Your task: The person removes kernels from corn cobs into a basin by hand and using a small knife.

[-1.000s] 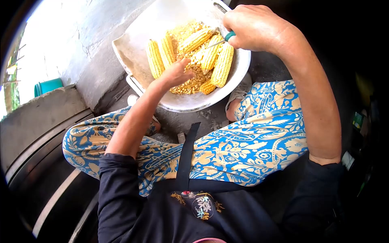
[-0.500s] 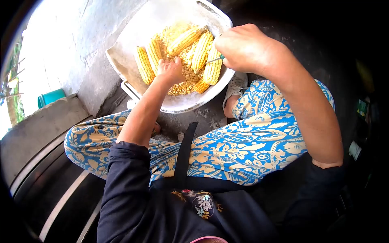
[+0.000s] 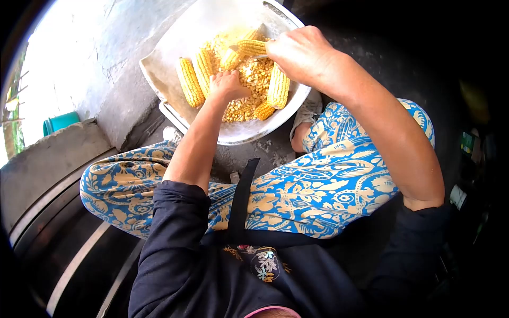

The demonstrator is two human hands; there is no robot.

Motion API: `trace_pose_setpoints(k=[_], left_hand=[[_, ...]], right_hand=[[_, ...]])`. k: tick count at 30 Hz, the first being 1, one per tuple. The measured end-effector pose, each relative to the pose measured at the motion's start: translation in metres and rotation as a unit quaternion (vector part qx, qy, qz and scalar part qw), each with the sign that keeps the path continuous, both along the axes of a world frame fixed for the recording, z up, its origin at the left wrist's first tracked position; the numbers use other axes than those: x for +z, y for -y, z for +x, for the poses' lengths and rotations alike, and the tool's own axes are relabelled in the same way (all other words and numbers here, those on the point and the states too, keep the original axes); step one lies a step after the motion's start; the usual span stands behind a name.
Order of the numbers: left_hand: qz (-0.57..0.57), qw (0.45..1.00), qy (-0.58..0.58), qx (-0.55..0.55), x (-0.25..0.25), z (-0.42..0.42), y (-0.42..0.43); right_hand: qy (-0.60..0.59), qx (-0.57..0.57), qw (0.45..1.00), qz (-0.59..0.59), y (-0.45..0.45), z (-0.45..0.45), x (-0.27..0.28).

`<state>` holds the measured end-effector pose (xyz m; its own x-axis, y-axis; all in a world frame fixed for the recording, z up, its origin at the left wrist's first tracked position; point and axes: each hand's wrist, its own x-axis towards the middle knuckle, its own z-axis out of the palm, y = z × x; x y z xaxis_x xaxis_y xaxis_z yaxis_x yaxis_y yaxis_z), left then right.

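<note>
A white basin [image 3: 170, 87] holds loose yellow kernels [image 3: 257, 74] and several corn cobs. My left hand [image 3: 227, 86] lies over the kernels with its fingers stretched out and thumb apart, holding nothing. Beside it on the left are two cobs, one of them a full cob [image 3: 190, 82]. At the basin's far right, my right hand [image 3: 297, 52] is closed around the end of a lifted corn cob [image 3: 251, 47]. A bit of thin metal shaft [image 3: 262, 56] shows under those fingers; its handle is hidden in the hand. Below it, another cob [image 3: 278, 87] leans on the right wall.
The basin stands on a grey floor [image 3: 238, 159] between my legs, which wear blue patterned trousers [image 3: 318, 185]. A teal container [image 3: 61, 123] is at the left, behind a low concrete ledge [image 3: 58, 151]. Dark surroundings fill the right side.
My right hand has moved up and left, and a cob that lay in the basin is now lifted at its fingers. The green tool handle no longer shows. My left hand shifted slightly right.
</note>
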<state>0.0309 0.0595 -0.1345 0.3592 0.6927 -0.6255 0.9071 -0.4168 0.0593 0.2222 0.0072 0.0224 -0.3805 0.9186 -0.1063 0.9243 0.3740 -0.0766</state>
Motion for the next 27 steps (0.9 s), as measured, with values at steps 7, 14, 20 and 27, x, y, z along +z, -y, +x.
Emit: trace_pose_setpoints(k=[7, 14, 20, 27], left_hand=[[-0.009, 0.998, 0.058, 0.007, 0.007, -0.005, 0.003], [-0.120, 0.982, 0.121, 0.079, 0.020, -0.003, -0.009], [-0.031, 0.997, 0.077, 0.005, 0.019, 0.003, 0.003], [-0.002, 0.971, 0.209, 0.113, 0.000, -0.012, 0.028]], right_hand=[[0.009, 0.009, 1.000, -0.014, -0.011, -0.008, 0.002], [0.023, 0.015, 0.999, -0.021, -0.028, -0.004, -0.016], [0.029, 0.022, 0.999, -0.038, -0.030, -0.009, -0.016], [0.003, 0.003, 0.999, -0.044, -0.033, -0.009, -0.024]])
